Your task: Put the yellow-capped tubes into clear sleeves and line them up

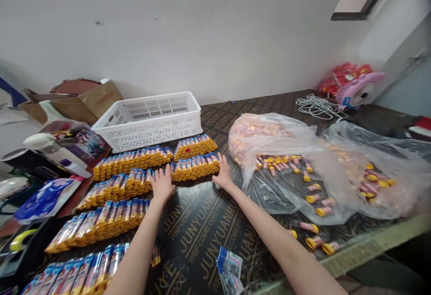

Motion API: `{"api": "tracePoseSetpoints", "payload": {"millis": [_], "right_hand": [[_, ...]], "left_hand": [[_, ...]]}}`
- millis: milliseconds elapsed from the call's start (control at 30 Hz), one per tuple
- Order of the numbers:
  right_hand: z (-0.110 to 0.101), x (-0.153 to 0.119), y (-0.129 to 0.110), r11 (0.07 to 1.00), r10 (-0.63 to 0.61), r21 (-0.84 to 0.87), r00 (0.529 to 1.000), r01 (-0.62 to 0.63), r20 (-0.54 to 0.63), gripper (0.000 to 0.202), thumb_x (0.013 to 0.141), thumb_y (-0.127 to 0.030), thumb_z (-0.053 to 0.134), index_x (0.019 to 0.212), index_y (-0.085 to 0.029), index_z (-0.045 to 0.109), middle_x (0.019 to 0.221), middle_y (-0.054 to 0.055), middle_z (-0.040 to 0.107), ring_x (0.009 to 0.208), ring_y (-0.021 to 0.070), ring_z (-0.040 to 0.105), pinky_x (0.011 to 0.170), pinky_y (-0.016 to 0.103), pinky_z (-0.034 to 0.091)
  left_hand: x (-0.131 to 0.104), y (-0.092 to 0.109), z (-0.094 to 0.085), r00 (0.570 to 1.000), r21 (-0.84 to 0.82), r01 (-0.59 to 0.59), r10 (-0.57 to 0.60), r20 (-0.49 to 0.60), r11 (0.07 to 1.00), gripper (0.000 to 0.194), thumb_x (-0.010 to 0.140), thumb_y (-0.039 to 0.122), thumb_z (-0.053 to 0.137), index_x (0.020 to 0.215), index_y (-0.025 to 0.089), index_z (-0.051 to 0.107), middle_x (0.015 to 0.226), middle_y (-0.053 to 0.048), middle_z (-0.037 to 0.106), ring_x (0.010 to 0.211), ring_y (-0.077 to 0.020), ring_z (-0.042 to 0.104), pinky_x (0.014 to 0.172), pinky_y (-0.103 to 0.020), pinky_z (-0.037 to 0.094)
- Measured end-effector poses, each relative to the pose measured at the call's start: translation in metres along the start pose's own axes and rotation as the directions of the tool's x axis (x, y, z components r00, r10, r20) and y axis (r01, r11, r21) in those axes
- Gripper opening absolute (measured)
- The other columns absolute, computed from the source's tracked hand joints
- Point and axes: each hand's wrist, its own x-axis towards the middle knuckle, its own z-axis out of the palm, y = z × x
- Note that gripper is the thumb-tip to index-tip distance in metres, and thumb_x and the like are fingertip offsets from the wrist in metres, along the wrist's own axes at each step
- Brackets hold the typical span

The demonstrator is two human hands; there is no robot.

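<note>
My left hand (162,183) lies with fingers stretched out at the left end of a short stack of small tubes (194,168) with yellow ends and blue tops. At the stack's right end is my right hand (223,174), thumb and fingers apart. Both hands seem to touch the stack from its two sides. Behind it sits a smaller stack of the same tubes (195,146). Longer rows of tubes (114,187) run to the left, and the left forearm partly hides the nearer rows (101,223).
A white plastic basket (155,124) stands behind the stacks. To the right, clear plastic bags (279,138) hold pink tubes with yellow ends; several loose tubes (314,242) lie near the table edge. Flat printed wrappers (230,266) lie in front. A pink fan (358,90) and white cord (318,106) are farther back.
</note>
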Motion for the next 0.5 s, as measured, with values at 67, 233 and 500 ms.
{"api": "tracePoseSetpoints", "payload": {"millis": [67, 233, 500], "right_hand": [[-0.023, -0.010, -0.001, 1.000, -0.010, -0.030, 0.999, 0.009, -0.039, 0.076, 0.063, -0.013, 0.053, 0.137, -0.024, 0.035, 0.136, 0.007, 0.043, 0.129, 0.0250, 0.037, 0.106, 0.042, 0.031], [-0.105, -0.024, 0.040, 0.970, 0.147, -0.155, 0.960, -0.186, -0.237, 0.039, 0.078, -0.014, 0.038, 0.113, -0.019, 0.053, 0.114, 0.011, 0.053, 0.116, 0.0247, 0.044, 0.102, 0.044, 0.031], [-0.160, 0.016, 0.112, 0.789, 0.423, -0.366, 0.869, -0.493, -0.257, 0.046, 0.074, -0.038, 0.057, 0.115, -0.016, 0.055, 0.129, 0.018, 0.043, 0.124, 0.0389, 0.030, 0.097, 0.058, 0.024]], "left_hand": [[-0.021, -0.002, -0.010, 0.998, -0.090, -0.034, 0.029, -0.050, 0.995, 0.065, 0.076, 0.025, 0.055, 0.137, 0.012, 0.036, 0.139, -0.021, 0.041, 0.131, -0.0355, 0.032, 0.105, -0.056, 0.020], [-0.114, 0.005, 0.003, 0.981, -0.605, -0.120, 0.189, 0.052, 0.787, 0.043, 0.079, 0.041, 0.050, 0.113, 0.017, 0.060, 0.114, -0.010, 0.064, 0.103, -0.0230, 0.059, 0.089, -0.034, 0.046], [-0.212, 0.058, 0.018, 0.890, -0.647, 0.044, 0.263, 0.371, 0.761, 0.036, 0.084, 0.048, 0.044, 0.074, 0.020, 0.064, 0.071, -0.002, 0.065, 0.067, -0.0161, 0.059, 0.063, -0.025, 0.040]]}}
